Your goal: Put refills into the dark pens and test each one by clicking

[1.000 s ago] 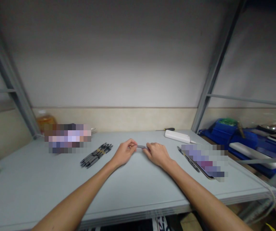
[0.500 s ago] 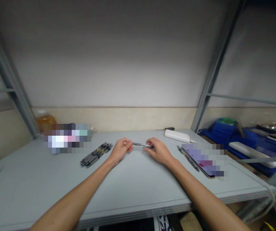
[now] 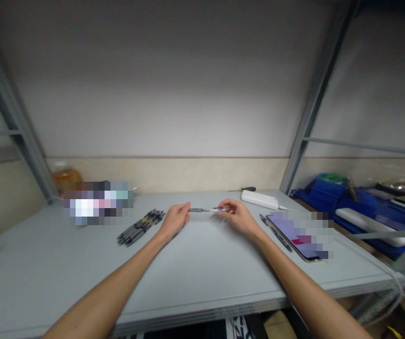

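Observation:
A thin grey pen (image 3: pixel 204 210) is stretched level between my two hands above the grey table (image 3: pixel 195 268). My left hand (image 3: pixel 176 220) pinches its left end with closed fingers. My right hand (image 3: pixel 236 216) grips the right end, where a thinner inner part shows. A pile of several dark pens (image 3: pixel 141 227) lies on the table just left of my left hand.
A white device (image 3: pixel 261 199) and a small screwdriver with a black and yellow handle (image 3: pixel 244 189) lie at the back right. A blurred-out flat object (image 3: pixel 301 229) rests right of my right hand, another blurred patch (image 3: pixel 98 202) at the back left. Blue bins (image 3: pixel 343 200) stand beyond the metal post (image 3: pixel 308 113).
My hands have drawn apart. The pen between them now shows much more of its length, with a thin part exposed near my right hand.

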Motion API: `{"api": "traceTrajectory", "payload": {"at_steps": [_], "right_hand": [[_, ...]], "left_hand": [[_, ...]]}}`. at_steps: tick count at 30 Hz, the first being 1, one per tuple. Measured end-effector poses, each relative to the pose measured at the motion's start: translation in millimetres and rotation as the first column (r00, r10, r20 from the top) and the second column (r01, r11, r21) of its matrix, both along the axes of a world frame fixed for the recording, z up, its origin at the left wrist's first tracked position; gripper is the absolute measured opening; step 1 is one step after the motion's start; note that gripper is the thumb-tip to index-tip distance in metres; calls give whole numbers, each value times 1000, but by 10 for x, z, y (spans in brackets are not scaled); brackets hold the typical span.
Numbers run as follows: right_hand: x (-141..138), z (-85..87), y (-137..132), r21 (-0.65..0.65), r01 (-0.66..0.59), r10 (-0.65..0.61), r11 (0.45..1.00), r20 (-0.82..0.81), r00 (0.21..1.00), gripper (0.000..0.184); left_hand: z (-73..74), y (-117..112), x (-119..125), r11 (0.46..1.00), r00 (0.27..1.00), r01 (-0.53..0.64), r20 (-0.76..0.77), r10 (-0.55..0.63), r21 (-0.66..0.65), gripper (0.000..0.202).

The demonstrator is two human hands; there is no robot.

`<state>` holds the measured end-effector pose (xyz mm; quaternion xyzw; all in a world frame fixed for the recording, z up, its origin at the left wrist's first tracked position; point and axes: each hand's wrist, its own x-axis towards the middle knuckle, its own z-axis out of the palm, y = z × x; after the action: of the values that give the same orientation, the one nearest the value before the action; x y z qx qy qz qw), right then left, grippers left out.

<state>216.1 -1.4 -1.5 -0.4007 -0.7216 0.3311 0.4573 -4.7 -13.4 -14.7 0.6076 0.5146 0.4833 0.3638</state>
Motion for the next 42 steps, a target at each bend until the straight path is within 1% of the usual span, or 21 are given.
{"api": "traceTrajectory", "payload": {"at_steps": [2,4,7,12,15,18,21,23,25,28,34,42], "right_hand": [[-2,9,-8,-14,-5,4,1000,-22,1000,22],[-2,25,-23,-27,2,-3,1000,-36,999,19],[0,49,-39,-51,12,-15,999,-67,998,18],[12,61,-23,-85,18,-33,996,-180,983,22],[31,56,0,-132,21,-55,991,-255,965,25],[57,58,26,-205,12,-90,979,-375,922,28],[81,83,39,-273,-11,-136,962,-511,849,29],[93,109,37,-300,-19,-164,954,-572,803,28],[100,132,31,-311,-22,-180,950,-605,775,27],[99,141,23,-310,-26,-178,950,-609,773,25],[59,113,9,-287,-21,-140,958,-527,838,25],[52,125,4,-300,-36,-144,953,-556,819,27]], "left_hand": [[20,-20,4,999,999,-29,-25,28,-22,51],[30,-28,3,998,999,-39,-10,39,-49,52],[20,-12,-9,995,997,-50,46,54,-89,52],[-8,31,-28,995,988,-43,142,55,-87,50],[2,33,-27,996,974,-18,223,36,-83,48],[17,31,-28,998,965,-2,260,17,-60,47],[19,42,-38,998,966,-21,255,33,-53,47],[12,54,-47,998,966,-38,255,50,-52,46],[5,64,-55,998,965,-49,256,60,-46,46],[2,63,-62,998,969,-53,241,59,-30,46],[18,31,-55,998,977,-53,203,59,-38,47],[-2,51,-55,998,972,-42,229,52,-48,46]]}}
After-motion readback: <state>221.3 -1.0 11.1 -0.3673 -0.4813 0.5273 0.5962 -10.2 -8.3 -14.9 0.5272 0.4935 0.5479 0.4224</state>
